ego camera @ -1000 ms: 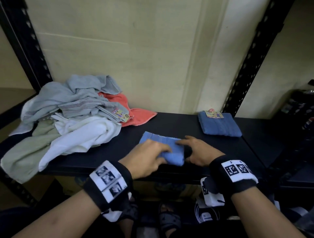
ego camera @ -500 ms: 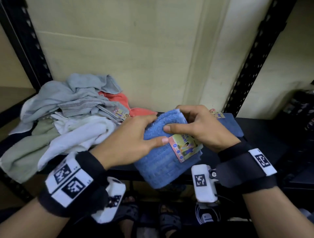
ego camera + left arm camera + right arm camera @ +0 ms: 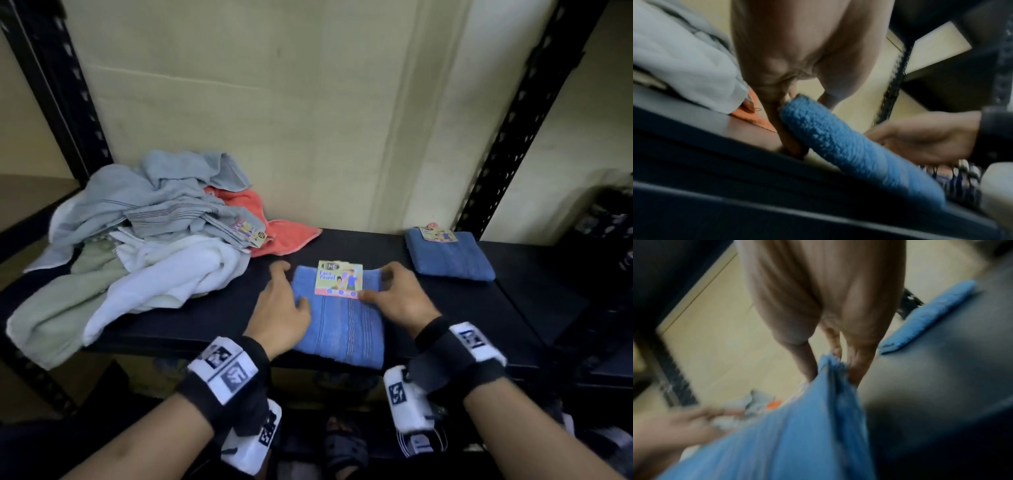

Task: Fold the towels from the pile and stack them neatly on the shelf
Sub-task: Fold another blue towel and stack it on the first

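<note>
Shelf (image 3: 212, 318) holds blue towel (image 3: 342, 325); wrist view shows right hand (image 3: 824, 288) pinching, left hand (image 3: 281, 315) spread.

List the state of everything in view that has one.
light blue towel, folded, flat on shelf, label up
dark blue towel, folded, lying back right
towel pile, unfolded, heaped left
left hand, thumb on light blue towel, fingers along its left edge
right hand, pinches light blue towel's right edge

Two folded towels (image 3: 342, 325) (image 3: 450, 258), one loose pile (image 3: 137, 246), three labels (image 3: 339, 278) (image 3: 438, 234) (image 3: 250, 233) — one shelf (image 3: 212, 318).
</note>
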